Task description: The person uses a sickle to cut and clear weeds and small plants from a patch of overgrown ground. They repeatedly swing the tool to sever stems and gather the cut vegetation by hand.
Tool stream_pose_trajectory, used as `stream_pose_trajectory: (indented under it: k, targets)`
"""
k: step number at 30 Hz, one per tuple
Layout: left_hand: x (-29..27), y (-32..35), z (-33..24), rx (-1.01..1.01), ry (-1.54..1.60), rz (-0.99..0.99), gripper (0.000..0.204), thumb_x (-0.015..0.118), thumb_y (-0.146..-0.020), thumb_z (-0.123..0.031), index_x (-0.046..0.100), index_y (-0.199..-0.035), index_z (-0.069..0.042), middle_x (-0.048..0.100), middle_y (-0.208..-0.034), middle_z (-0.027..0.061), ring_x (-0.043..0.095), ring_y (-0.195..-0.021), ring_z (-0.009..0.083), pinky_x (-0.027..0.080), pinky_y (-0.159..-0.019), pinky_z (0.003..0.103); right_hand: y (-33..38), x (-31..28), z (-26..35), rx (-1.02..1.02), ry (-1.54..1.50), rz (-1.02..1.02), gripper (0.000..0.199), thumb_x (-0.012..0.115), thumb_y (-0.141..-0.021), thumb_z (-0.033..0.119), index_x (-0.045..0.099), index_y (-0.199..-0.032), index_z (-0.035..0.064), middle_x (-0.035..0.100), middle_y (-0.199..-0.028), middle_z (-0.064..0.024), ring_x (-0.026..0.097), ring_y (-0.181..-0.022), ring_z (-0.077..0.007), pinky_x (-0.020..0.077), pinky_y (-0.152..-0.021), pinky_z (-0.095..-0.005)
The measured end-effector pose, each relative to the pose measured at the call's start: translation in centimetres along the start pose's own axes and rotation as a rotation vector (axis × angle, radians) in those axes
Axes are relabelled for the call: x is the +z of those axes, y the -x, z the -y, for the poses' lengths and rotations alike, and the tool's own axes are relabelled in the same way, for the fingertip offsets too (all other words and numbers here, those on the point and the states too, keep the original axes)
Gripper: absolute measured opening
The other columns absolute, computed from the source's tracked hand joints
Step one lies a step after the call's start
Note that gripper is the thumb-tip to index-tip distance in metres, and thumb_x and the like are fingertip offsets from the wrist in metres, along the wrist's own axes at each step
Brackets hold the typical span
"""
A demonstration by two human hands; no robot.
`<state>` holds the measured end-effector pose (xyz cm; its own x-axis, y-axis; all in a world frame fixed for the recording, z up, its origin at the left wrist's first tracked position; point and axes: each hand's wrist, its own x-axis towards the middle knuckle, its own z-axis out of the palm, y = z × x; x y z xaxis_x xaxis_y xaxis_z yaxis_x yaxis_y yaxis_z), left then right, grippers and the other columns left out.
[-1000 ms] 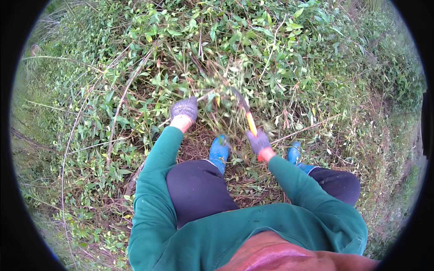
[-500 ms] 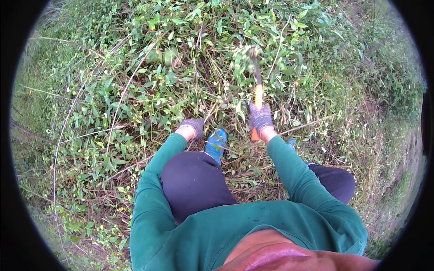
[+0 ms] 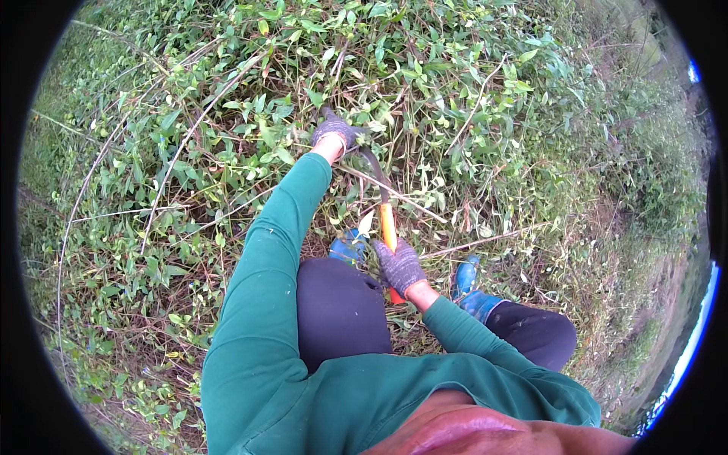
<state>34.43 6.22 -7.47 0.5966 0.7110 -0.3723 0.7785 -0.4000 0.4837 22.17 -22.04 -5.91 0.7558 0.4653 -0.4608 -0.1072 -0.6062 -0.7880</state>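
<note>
A sickle with an orange handle (image 3: 388, 226) and a dark curved blade (image 3: 374, 165) is held in my right hand (image 3: 400, 265), its gloved fingers wrapped round the grip. The blade points away from me, its far end reaching beside my left hand (image 3: 334, 134). That hand, also in a dark knitted glove, is closed on plant stems in the leafy growth; leaves hide part of its fingers. Dense green plants (image 3: 440, 83) surround both hands. A pale dry stalk (image 3: 398, 196) slants across the sickle near where handle and blade meet.
My blue boots, left (image 3: 347, 248) and right (image 3: 466, 277), stand among cut stems and leaves. Long thin arching stems (image 3: 199, 121) rise on the left. Another dry stalk (image 3: 489, 241) lies ahead of the right boot. Drier grass (image 3: 614, 250) covers the right side.
My left hand has reached forward from beside the left boot into the plants. My right hand has drawn the sickle back toward me and leftward, bringing its blade beside the left hand.
</note>
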Motion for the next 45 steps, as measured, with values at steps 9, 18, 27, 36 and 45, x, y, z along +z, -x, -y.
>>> stream_pose_trajectory:
  k: [9,18,27,36,45]
  targets:
    - [1.3,-3.1,4.0,0.333,-0.362,0.127,0.040,0.066,-0.071,-0.038,0.069,-0.098,-0.008,0.066,-0.102,0.0169,0.064,-0.094,0.0341,0.051,-0.082,0.040,-5.0,-6.6,2.2,-0.430,0.298,-0.198,0.044,0.058,-0.086,0.044,0.057,-0.097,0.0017,0.063,-0.072,-0.0181,0.063,-0.065,-0.0337,0.0489,-0.058,-0.0418]
    - [-0.2,-1.5,4.3,0.347,-0.438,0.097,0.048,0.073,-0.069,-0.037,0.066,-0.104,-0.006,0.063,-0.109,0.0193,0.061,-0.099,0.0358,0.050,-0.083,0.042,-21.5,-4.5,12.7,-0.359,0.979,0.070,0.043,0.049,-0.088,0.041,0.060,-0.108,0.0049,0.065,-0.099,-0.0198,0.064,-0.088,-0.0349,0.0503,-0.079,-0.0434]
    - [0.7,7.3,8.5,0.375,-0.531,0.097,0.025,0.056,-0.079,-0.019,0.064,-0.098,-0.005,0.067,-0.093,0.0204,0.066,-0.083,0.0349,0.050,-0.072,0.045,1.2,-6.1,-18.0,0.065,0.426,-0.236,0.044,0.064,-0.080,0.043,0.064,-0.097,0.0021,0.063,-0.080,-0.0222,0.063,-0.079,-0.0362,0.0481,-0.072,-0.0432]
    - [-1.7,5.0,10.5,-0.129,-0.330,-0.057,0.076,0.059,-0.076,-0.047,0.040,-0.137,-0.006,0.047,-0.135,0.0186,0.049,-0.122,0.0313,0.038,-0.099,0.050,-5.9,-4.2,-5.8,-0.223,0.150,-0.267,0.037,0.067,-0.082,0.035,0.059,-0.090,0.0002,0.058,-0.066,-0.0155,0.054,-0.056,-0.0245,0.0450,-0.057,-0.0376]
    - [-3.0,6.3,8.7,-0.061,-0.308,-0.070,0.060,0.058,-0.077,-0.047,0.056,-0.117,-0.002,0.063,-0.110,0.0206,0.063,-0.100,0.0319,0.048,-0.087,0.043,-17.5,0.7,12.7,-0.464,0.851,0.076,0.038,0.050,-0.089,0.042,0.057,-0.104,0.0071,0.065,-0.091,-0.0176,0.063,-0.085,-0.0349,0.0499,-0.076,-0.0450]
